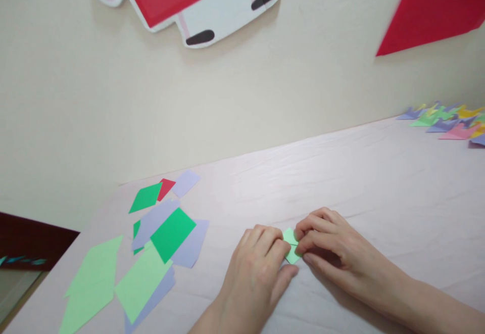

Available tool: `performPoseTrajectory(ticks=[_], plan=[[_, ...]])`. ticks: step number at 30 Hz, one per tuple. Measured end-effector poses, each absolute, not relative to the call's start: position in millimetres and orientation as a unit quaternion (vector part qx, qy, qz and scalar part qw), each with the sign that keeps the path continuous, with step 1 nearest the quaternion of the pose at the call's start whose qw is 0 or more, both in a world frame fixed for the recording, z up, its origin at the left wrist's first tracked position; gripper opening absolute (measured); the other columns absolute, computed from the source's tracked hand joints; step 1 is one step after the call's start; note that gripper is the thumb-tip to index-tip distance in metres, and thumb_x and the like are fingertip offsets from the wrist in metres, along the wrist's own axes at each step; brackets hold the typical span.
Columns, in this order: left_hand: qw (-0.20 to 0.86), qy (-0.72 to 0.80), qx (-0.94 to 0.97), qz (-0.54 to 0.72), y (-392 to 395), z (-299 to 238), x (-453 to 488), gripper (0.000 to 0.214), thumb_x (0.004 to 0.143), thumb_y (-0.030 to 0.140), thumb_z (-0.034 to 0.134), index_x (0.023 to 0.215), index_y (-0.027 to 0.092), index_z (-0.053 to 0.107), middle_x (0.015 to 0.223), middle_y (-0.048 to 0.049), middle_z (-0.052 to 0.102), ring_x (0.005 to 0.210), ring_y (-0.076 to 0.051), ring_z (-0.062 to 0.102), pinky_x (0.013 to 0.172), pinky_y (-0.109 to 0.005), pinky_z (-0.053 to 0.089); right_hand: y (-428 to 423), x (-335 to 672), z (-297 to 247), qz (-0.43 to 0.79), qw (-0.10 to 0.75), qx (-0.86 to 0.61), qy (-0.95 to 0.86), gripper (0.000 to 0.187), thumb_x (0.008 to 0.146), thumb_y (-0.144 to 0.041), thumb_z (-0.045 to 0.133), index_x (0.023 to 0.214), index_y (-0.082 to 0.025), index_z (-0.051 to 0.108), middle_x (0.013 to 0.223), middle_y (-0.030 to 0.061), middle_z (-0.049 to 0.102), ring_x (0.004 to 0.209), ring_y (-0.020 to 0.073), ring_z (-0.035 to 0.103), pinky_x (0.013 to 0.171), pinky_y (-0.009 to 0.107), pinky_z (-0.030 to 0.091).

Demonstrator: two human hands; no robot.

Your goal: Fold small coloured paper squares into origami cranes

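Both hands meet over a small light green folded paper lying on the pale table. My left hand has its fingers curled and presses the paper's left side, thumb at its lower edge. My right hand pinches the paper's right side with fingers bent over it. Most of the paper is hidden under the fingers.
Loose paper squares in green, light green, lilac and red lie scattered at the left of the table. A row of folded coloured paper figures sits at the far right by the wall. Red and white paper decorations hang on the wall.
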State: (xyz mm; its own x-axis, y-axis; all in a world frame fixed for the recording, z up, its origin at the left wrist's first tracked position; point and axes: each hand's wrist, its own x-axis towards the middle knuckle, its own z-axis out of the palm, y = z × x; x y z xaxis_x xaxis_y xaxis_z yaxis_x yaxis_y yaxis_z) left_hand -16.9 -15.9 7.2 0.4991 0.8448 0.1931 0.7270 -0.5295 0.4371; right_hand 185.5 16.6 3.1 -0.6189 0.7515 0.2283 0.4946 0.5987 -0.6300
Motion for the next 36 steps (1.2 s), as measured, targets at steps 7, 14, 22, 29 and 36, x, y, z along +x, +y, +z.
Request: performPoseTrajectory(ticks=[7, 14, 22, 29, 36], plan=[[0.12, 0.441, 0.869, 0.192, -11.6, 8.8, -15.8, 0.01, 0.094, 0.021, 0.054, 0.086, 0.019, 0.059, 0.09, -0.0028, 0.062, 0.087, -0.022, 0.052, 0.074, -0.037, 0.042, 16.9, 186.9, -0.7, 0.258, 0.258, -0.36, -0.858, 0.017, 0.086, -0.008, 0.058, 0.084, -0.021, 0.067, 0.094, 0.0036, 0.066, 0.093, 0.0204, 0.053, 0.082, 0.035, 0.046], [0.139, 0.453, 0.862, 0.181, -10.1, 14.4, -17.4, 0.014, 0.095, 0.019, 0.051, 0.088, 0.02, 0.063, 0.09, -0.003, 0.063, 0.087, -0.022, 0.053, 0.074, -0.036, 0.042, 18.2, 187.0, -0.6, 0.261, 0.276, -0.362, -0.851, 0.017, 0.087, -0.009, 0.06, 0.083, -0.021, 0.07, 0.091, 0.0034, 0.067, 0.089, 0.0202, 0.052, 0.08, 0.035, 0.045], [0.183, 0.464, 0.852, 0.159, -7.1, 20.7, -19.3, 0.013, 0.093, 0.016, 0.054, 0.086, 0.022, 0.064, 0.091, -0.0008, 0.063, 0.089, -0.02, 0.054, 0.076, -0.035, 0.042, 21.7, 185.4, 0.9, 0.283, 0.268, -0.379, -0.839, 0.016, 0.086, -0.009, 0.062, 0.078, -0.02, 0.07, 0.088, 0.0031, 0.066, 0.088, 0.0199, 0.051, 0.08, 0.035, 0.044], [0.148, 0.467, 0.861, 0.139, -9.1, 18.9, -17.5, 0.014, 0.081, 0.016, 0.072, 0.084, 0.02, 0.059, 0.093, -0.001, 0.062, 0.09, -0.022, 0.053, 0.075, -0.036, 0.041, 22.0, 184.3, 1.8, 0.29, 0.272, -0.377, -0.836, 0.016, 0.084, -0.007, 0.062, 0.077, -0.02, 0.069, 0.088, 0.0029, 0.065, 0.088, 0.0196, 0.051, 0.08, 0.035, 0.043], [0.165, 0.458, 0.854, 0.182, -6.0, 17.6, -19.0, 0.008, 0.087, 0.016, 0.065, 0.082, 0.022, 0.063, 0.091, -0.0011, 0.063, 0.088, -0.021, 0.055, 0.074, -0.035, 0.042, 21.9, 186.4, 1.6, 0.295, 0.265, -0.377, -0.837, 0.016, 0.084, -0.007, 0.063, 0.08, -0.02, 0.07, 0.089, 0.0028, 0.064, 0.09, 0.02, 0.05, 0.081, 0.036, 0.042]])
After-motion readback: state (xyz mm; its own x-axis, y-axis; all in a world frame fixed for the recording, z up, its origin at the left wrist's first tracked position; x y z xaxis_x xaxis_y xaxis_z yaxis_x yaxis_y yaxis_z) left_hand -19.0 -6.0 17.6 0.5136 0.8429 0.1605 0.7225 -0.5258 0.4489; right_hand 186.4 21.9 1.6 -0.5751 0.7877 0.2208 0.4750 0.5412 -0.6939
